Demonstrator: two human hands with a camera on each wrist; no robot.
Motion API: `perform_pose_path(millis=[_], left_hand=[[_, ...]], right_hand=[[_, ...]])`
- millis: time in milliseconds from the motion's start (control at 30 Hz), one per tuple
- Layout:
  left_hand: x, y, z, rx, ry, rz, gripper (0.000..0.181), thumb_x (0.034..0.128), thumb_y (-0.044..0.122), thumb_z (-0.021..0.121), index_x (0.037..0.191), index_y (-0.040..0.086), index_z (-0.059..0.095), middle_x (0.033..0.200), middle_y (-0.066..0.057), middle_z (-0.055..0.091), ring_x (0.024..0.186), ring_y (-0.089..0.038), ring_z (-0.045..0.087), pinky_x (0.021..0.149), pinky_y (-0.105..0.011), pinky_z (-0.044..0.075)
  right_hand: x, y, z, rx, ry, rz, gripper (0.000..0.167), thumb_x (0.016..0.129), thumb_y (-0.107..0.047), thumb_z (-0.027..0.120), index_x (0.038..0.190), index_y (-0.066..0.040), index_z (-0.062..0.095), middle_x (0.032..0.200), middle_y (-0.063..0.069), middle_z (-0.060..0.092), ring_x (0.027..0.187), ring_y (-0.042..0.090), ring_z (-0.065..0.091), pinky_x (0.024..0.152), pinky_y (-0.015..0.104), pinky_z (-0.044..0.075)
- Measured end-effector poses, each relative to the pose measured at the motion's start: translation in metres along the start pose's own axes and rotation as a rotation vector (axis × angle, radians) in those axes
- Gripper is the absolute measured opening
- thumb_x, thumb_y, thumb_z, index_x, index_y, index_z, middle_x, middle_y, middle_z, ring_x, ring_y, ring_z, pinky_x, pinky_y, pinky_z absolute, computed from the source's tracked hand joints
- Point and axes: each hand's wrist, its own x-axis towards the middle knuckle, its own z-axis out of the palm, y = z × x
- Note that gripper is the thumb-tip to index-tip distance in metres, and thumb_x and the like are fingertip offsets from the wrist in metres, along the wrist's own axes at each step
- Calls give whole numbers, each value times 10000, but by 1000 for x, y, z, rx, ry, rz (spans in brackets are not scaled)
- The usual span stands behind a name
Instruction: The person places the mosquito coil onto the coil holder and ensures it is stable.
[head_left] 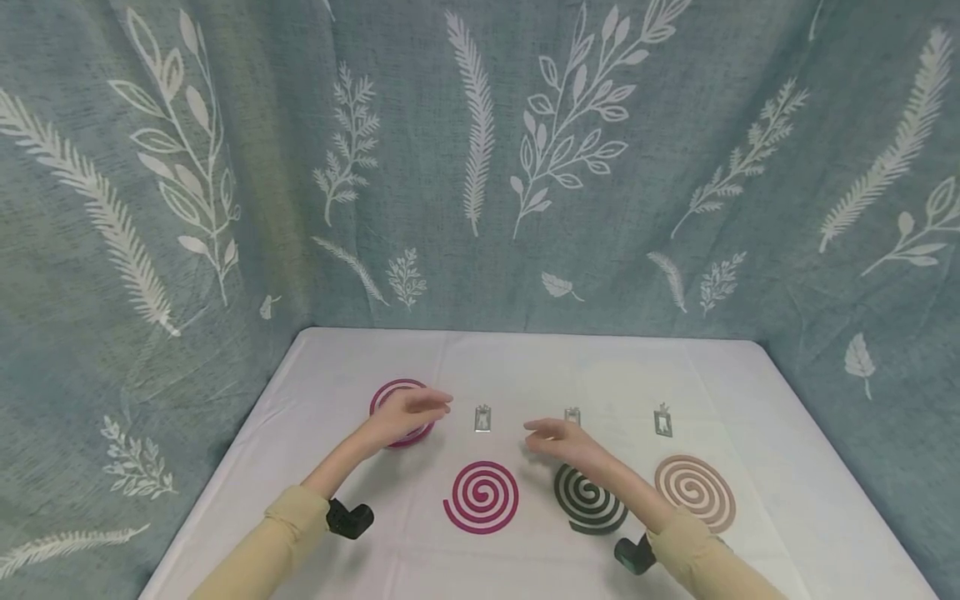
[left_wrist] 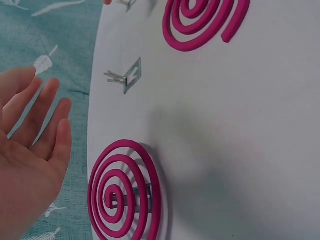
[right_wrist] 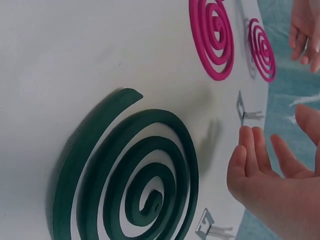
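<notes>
Nearest the person, a flat magenta spiral coil [head_left: 483, 497], a flat dark green spiral coil [right_wrist: 131, 195] and a flat tan spiral coil [head_left: 692, 492] are lying spaced along the white cloth [head_left: 405, 567], seemingly to keep their loops from overlapping. Farther in, the left hand [head_left: 412, 412] and right hand [head_left: 567, 442] are hovering, gripping nothing, their fingers loosely extended and slightly bent. Beyond, three silvery pronged metal frames [left_wrist: 125, 80] are resting in line with a raised magenta spiral coil [left_wrist: 114, 186], apparently propped by a similar frame [left_wrist: 149, 195] showing through its loops.
</notes>
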Motion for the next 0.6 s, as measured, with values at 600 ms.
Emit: perform_pose_path(millis=[600], left_hand=[[-8,-18,13,-11,-226,84,342,908,136,619,1174,-79,605,1091,-206,680,1033,-273,651,899,-325,526]], right_hand=[[-4,3,9,-100,-80,-35,482,882,-271,642,1297,-45,550,1141,107,648,1037,278,628,892,493,502]])
